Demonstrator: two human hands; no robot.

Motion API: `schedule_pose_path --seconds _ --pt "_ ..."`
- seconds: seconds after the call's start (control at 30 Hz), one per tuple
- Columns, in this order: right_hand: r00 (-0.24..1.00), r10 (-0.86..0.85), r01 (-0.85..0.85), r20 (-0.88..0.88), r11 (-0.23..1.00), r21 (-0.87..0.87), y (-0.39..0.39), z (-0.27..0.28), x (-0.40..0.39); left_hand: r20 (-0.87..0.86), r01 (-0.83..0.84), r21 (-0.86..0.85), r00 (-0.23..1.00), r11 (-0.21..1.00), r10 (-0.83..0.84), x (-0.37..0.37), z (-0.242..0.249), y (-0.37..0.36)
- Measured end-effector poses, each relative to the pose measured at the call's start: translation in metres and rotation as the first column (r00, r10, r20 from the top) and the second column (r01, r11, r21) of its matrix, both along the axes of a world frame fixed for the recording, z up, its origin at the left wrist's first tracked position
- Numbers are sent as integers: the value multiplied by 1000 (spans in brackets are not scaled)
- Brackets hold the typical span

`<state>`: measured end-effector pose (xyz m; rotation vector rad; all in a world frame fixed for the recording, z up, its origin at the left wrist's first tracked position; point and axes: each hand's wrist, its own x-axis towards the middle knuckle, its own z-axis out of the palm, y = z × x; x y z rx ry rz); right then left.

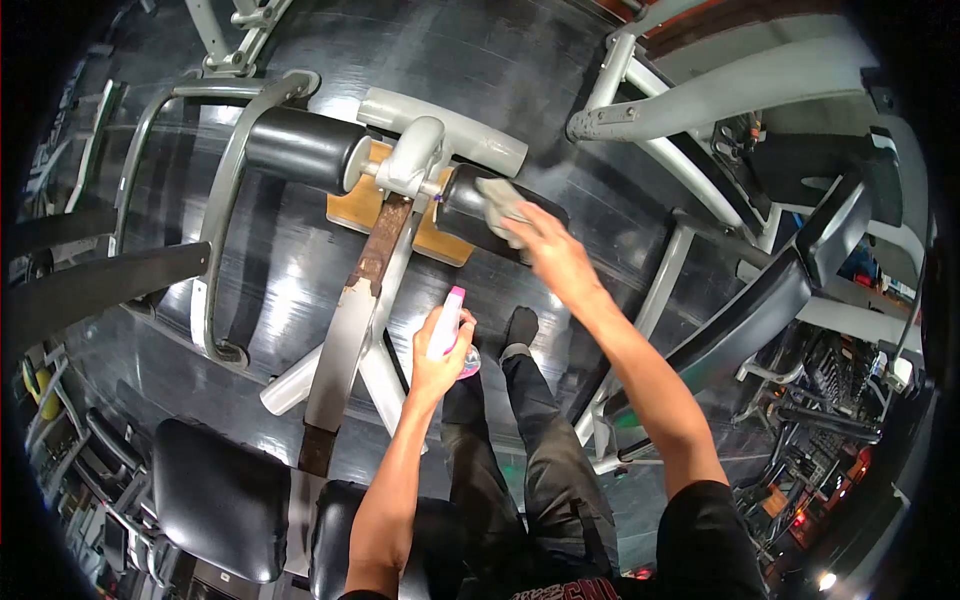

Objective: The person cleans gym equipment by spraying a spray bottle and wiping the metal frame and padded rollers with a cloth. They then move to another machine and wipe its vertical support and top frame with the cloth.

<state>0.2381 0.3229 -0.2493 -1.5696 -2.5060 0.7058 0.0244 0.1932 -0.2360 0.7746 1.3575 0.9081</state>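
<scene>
My left hand [440, 352] is wrapped round a spray bottle [447, 325] with a white and pink top, held above the floor in front of my legs. My right hand [548, 245] presses a light grey cloth [503, 208] onto the right black roller pad [468, 208] of a gym machine. The matching left roller pad [300, 150] sits across the machine's pale metal joint [415, 158]. A worn metal beam [345, 340] runs from that joint back toward a black padded seat [222, 498].
A wooden plate [355, 211] lies under the rollers. Curved metal rails [225, 200] stand at the left. Another machine with a thick pale arm [720, 95] and a black bench pad [740, 310] is at the right. My feet [521, 328] are on the dark, shiny floor.
</scene>
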Motion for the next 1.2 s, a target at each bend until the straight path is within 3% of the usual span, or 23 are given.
schedule_pose_path --seconds 0.07,0.13,0.2,0.27,0.3,0.37,0.43,0.47,0.53,0.6,0.67,0.8,0.87,0.93,0.97,1.0,1.07,1.13,1.17,1.2 --pt "988 -141 146 58 986 -76 -7 17 22 6 -30 4 1000 1000 30 0 -1 -1" --pt "942 -293 264 -163 948 -179 -3 14 44 -39 -9 53 999 999 11 0 -4 -2" --pt "900 -359 323 -248 930 -175 8 9 46 -36 -26 96 999 995 30 3 -3 -1" --pt "818 -500 518 -285 855 -12 22 21 17 -18 -84 64 996 994 85 5 5 2" --pt "860 -424 468 -283 877 107 28 22 -2 -23 -80 64 996 995 82 4 3 2" --pt "906 -302 357 -298 921 153 42 13 -41 -52 -55 61 997 997 58 4 -2 -1" --pt "955 -104 143 -278 982 125 49 -28 -69 -60 -42 30 997 999 44 4 1 -1" --pt "993 -92 108 -72 961 255 48 -23 -86 -67 -31 2 997 1000 32 2 2 0" --pt "977 -183 200 -108 965 169 48 -23 -92 -75 -25 70 997 997 31 1 -9 -3" --pt "986 -122 142 -117 973 180 41 -24 -76 -75 -26 133 997 991 36 4 -13 -8" --pt "989 -59 85 -133 975 204 33 -21 -55 -40 -10 50 999 999 12 3 -8 -5" --pt "987 158 -160 26 974 161 1 -2 10 -34 -30 63 999 998 32 3 -6 -4" --pt "990 125 -132 71 987 95 -10 3 46 -43 -39 73 998 997 42 2 -3 -2" --pt "993 -116 114 -10 988 -104 -17 15 66 -56 -49 81 997 996 54 2 -2 -2" --pt "943 -247 216 -223 964 -152 -13 17 71 -46 -61 79 997 995 64 3 -2 -2" --pt "898 -403 369 -178 908 -197 -8 15 76 -36 -69 78 997 995 72 4 -2 -1" --pt "708 -652 597 -271 757 -264 4 4 79 -54 -55 79 997 995 60 5 -2 -1" --pt "673 -631 604 -387 770 -205 26 22 47 -77 -39 73 996 997 44 4 -2 -1" --pt "771 -465 525 -436 851 22 36 18 33 -78 -41 65 996 997 46 4 -1 0" --pt "849 -364 439 -383 889 128 46 22 14 -79 -41 57 996 998 46 5 0 -1"
